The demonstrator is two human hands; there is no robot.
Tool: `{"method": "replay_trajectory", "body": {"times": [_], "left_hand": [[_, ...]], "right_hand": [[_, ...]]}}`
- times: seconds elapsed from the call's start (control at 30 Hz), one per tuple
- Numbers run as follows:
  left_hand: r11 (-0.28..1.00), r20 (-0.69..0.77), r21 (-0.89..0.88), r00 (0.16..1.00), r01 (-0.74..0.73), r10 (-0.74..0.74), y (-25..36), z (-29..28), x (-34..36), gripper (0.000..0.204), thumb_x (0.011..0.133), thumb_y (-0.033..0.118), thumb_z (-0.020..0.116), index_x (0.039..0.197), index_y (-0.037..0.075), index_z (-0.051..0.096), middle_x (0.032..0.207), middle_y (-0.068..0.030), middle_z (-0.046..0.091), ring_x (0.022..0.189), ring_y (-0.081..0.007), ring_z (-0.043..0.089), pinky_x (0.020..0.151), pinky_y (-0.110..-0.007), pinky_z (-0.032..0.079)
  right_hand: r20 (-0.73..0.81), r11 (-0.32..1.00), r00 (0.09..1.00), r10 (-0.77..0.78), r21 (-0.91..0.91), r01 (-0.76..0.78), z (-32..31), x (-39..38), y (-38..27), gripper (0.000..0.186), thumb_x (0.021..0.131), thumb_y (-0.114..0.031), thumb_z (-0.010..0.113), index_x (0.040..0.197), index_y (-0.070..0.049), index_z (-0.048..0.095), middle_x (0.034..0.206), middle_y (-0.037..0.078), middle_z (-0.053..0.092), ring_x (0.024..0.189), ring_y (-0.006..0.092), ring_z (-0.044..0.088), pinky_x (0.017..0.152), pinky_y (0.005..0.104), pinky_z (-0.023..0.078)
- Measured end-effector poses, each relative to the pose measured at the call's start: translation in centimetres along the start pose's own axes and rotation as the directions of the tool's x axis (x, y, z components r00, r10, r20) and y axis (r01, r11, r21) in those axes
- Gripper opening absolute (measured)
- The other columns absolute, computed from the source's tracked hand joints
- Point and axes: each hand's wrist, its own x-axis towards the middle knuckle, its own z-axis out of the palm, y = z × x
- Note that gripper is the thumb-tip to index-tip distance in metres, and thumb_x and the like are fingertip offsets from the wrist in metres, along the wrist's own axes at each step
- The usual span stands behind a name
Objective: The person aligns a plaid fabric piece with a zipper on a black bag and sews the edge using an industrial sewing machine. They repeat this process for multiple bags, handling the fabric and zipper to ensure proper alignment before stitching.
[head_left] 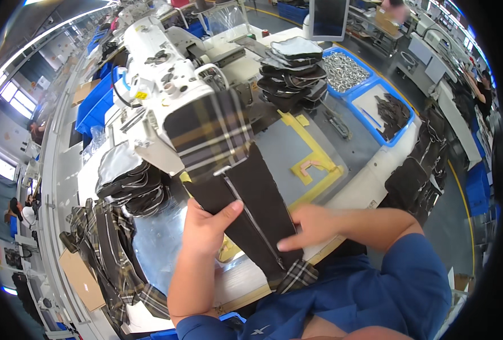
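Note:
A long black fabric piece with a zipper (257, 211) down its middle and plaid fabric at its ends spans the space before me. My left hand (209, 224) grips its left edge, thumb lying on top beside the zipper. My right hand (308, 225) pinches the right edge lower down, near the zipper's lower end. The far plaid end (209, 133) is raised against the white sewing machine (155, 62); the needle area is hidden behind it. A small plaid tab (298, 276) hangs at the near end, by my body.
Stacked black pieces stand left (132, 178) and beyond the machine (294, 71). Plaid zippered strips (115, 249) drape over the left edge. Blue trays hold metal parts (345, 72) and dark pieces (392, 116). Yellow tape (334, 170) marks the table. Dark zippered pieces (416, 170) hang right.

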Motion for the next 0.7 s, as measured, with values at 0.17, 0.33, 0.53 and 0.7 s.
{"method": "replay_trajectory", "body": {"times": [0.17, 0.33, 0.53, 0.7], "left_hand": [[0.975, 0.030, 0.220, 0.999, 0.014, -0.021, -1.3, 0.5, -0.4, 0.031, 0.093, -0.002, 0.078, 0.123, -0.004, 0.071, 0.112, -0.0076, 0.077, 0.103, -0.0160, 0.070, 0.094, -0.033, 0.056], [0.986, -0.015, 0.152, 0.998, -0.066, 0.069, -0.9, 2.1, -0.3, 0.031, 0.093, 0.001, 0.079, 0.123, -0.004, 0.071, 0.113, -0.0085, 0.076, 0.103, -0.0166, 0.069, 0.093, -0.034, 0.056], [0.831, 0.027, 0.525, 0.980, -0.183, 0.199, -2.5, 1.2, -1.1, 0.031, 0.086, 0.004, 0.087, 0.113, -0.003, 0.075, 0.106, -0.0113, 0.078, 0.095, -0.0188, 0.073, 0.086, -0.034, 0.058], [0.754, 0.105, 0.596, 0.958, -0.276, 0.267, -2.4, 1.3, -1.3, 0.036, 0.082, 0.001, 0.089, 0.115, -0.002, 0.075, 0.107, -0.0129, 0.079, 0.094, -0.0205, 0.075, 0.085, -0.034, 0.059]], "right_hand": [[-0.253, 0.953, 0.932, -0.261, 0.087, 0.291, -5.0, 5.6, -4.8, 0.041, 0.094, -0.029, 0.083, 0.121, -0.001, 0.071, 0.106, 0.006, 0.076, 0.095, 0.0095, 0.066, 0.087, 0.0311, 0.056], [-0.084, 0.843, 0.992, -0.097, 0.523, 0.126, -7.7, 8.3, -6.9, 0.040, 0.097, -0.040, 0.080, 0.112, -0.004, 0.072, 0.102, 0.003, 0.075, 0.084, 0.0082, 0.071, 0.067, 0.0258, 0.056], [0.181, 0.918, 0.971, -0.155, 0.389, 0.074, -7.3, 9.1, -7.3, 0.042, 0.083, -0.016, 0.086, 0.118, 0.000, 0.070, 0.106, 0.008, 0.076, 0.094, 0.0156, 0.070, 0.086, 0.0298, 0.056], [-0.001, 0.997, 0.999, -0.051, 0.054, 0.051, -6.9, 7.5, -7.7, 0.050, 0.085, -0.023, 0.085, 0.125, 0.001, 0.067, 0.107, 0.010, 0.075, 0.089, 0.0168, 0.069, 0.080, 0.0316, 0.056]]}}
